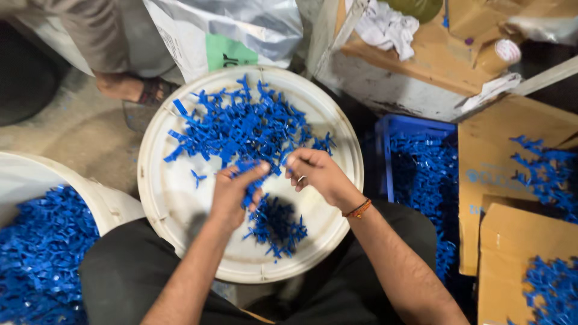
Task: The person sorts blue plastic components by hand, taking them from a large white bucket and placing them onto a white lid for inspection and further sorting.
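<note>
Over the middle of the round white lid point(174, 198), we pinched a blue plastic piece point(250, 180) between both hands, left hand point(232, 195) curled shut on it and right hand point(316, 174) gripping with bent fingertips; a loose pile point(241, 123) lay on the lid's far half.

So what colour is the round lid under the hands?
White round lid, clearest in the head view.
</note>
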